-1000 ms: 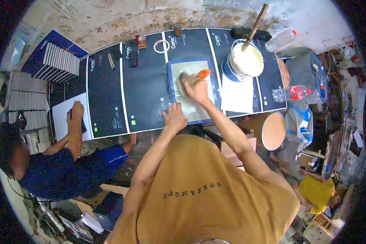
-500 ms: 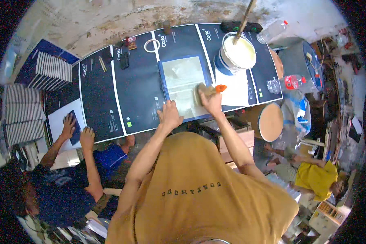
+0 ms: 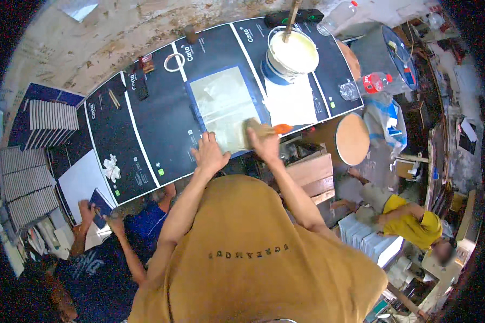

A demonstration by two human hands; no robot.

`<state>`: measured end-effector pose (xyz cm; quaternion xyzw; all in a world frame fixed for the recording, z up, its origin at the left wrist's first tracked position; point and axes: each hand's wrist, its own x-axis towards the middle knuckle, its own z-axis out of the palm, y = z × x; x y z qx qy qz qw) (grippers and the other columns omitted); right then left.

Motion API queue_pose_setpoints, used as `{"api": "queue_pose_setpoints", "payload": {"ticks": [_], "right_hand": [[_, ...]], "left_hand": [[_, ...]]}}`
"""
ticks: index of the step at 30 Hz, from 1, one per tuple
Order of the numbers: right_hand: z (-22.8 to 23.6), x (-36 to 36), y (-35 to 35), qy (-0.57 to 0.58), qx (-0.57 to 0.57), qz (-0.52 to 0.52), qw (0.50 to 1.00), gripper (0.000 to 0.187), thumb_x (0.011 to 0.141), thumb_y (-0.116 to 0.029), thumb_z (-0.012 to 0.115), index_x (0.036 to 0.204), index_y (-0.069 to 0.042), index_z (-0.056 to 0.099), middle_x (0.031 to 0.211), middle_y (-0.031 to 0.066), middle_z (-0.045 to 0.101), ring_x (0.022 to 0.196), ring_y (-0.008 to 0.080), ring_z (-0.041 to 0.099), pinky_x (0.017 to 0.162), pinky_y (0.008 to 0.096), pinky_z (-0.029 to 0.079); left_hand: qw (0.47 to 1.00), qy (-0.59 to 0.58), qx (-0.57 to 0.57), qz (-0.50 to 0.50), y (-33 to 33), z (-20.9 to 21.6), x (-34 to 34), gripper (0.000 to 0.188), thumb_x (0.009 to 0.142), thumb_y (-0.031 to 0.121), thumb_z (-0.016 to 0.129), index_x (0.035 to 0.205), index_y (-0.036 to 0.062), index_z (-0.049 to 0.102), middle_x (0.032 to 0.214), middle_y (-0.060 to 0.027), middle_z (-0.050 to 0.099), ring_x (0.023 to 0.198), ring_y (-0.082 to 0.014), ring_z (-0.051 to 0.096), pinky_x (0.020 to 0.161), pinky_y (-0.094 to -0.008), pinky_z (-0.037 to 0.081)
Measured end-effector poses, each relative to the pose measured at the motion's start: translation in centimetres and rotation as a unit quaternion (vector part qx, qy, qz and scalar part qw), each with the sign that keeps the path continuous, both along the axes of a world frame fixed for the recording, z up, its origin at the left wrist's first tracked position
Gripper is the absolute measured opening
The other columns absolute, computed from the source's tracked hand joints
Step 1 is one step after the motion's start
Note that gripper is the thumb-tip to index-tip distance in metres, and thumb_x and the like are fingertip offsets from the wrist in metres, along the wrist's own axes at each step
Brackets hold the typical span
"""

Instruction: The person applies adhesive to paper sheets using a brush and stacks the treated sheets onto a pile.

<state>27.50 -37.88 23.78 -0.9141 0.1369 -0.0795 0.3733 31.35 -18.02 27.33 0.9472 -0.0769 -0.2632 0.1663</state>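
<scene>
A blue-edged sheet with pale boards on it (image 3: 218, 102), glossy and wet-looking, lies on the dark table before me. My left hand (image 3: 210, 155) rests with its fingers spread on the near left edge of the sheet. In my right hand (image 3: 265, 146) is a brush (image 3: 282, 129) with an orange handle end, its blurred bristles on the near right part of the sheet. Right of it lies a white paper sheet (image 3: 293, 105). Behind that paper stands a bucket (image 3: 292, 56) of creamy paste with a wooden stick (image 3: 292, 20) in it.
At the left, a co-worker's hands (image 3: 113, 222) hold a dark blue book (image 3: 101, 207) by a white sheet (image 3: 83, 177). Stacked books (image 3: 54, 118) stand beyond. A tape ring (image 3: 174, 62), crumpled tissue (image 3: 111, 168) and plastic bottles (image 3: 376, 83) lie around. Another person sits at right.
My right hand has brought the brush closer to the sheet's near edge. The co-worker's book, flat on the white sheet before, is now lifted at the table's edge. The whole view has shifted.
</scene>
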Motion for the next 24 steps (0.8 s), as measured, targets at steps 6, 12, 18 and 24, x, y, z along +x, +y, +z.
{"api": "queue_pose_setpoints", "payload": {"ticks": [6, 12, 18, 24], "right_hand": [[1.8, -7.3, -12.8, -0.101, -0.016, -0.243, 0.965, 0.03, 0.09, -0.03, 0.072, 0.092, 0.0, 0.068, 0.084, 0.0141, 0.069, 0.076, 0.0272, 0.066, 0.073, 0.039, 0.052], [3.2, 1.6, -8.9, -0.199, 0.136, -0.265, 0.934, 0.038, 0.088, -0.035, 0.077, 0.093, 0.001, 0.067, 0.087, 0.0125, 0.069, 0.081, 0.0221, 0.065, 0.078, 0.0391, 0.051], [2.8, 14.7, 3.2, -0.155, 0.138, 0.041, 0.977, 0.046, 0.089, -0.048, 0.067, 0.091, -0.002, 0.068, 0.089, 0.017, 0.072, 0.085, 0.0318, 0.069, 0.076, 0.0418, 0.053], [0.4, 23.8, 0.0, 0.019, -0.038, 0.142, 0.989, 0.048, 0.081, -0.05, 0.073, 0.1, -0.006, 0.071, 0.087, 0.0202, 0.072, 0.081, 0.0363, 0.071, 0.07, 0.0468, 0.055]], "left_hand": [[1.0, -0.023, -0.009, -0.008, -0.3, -0.2, -0.3, 0.086, 0.075, 0.037, 0.081, 0.14, -0.0006, 0.038, 0.139, -0.0153, 0.042, 0.132, -0.0366, 0.044, 0.101, -0.0703, 0.036], [0.999, 0.015, -0.024, -0.015, -0.2, -0.2, 0.3, 0.082, 0.076, 0.035, 0.081, 0.135, -0.0024, 0.039, 0.136, -0.0164, 0.041, 0.127, -0.0382, 0.048, 0.098, -0.0648, 0.042], [0.999, -0.008, -0.002, -0.051, 0.0, -0.8, 1.0, 0.082, 0.076, 0.04, 0.079, 0.134, -0.0024, 0.039, 0.13, -0.0198, 0.045, 0.114, -0.0416, 0.059, 0.092, -0.0574, 0.052], [1.0, 0.009, 0.026, -0.016, 0.0, -0.5, 0.9, 0.08, 0.077, 0.04, 0.079, 0.134, -0.001, 0.04, 0.131, -0.0181, 0.045, 0.115, -0.0405, 0.06, 0.091, -0.0595, 0.05]]}}
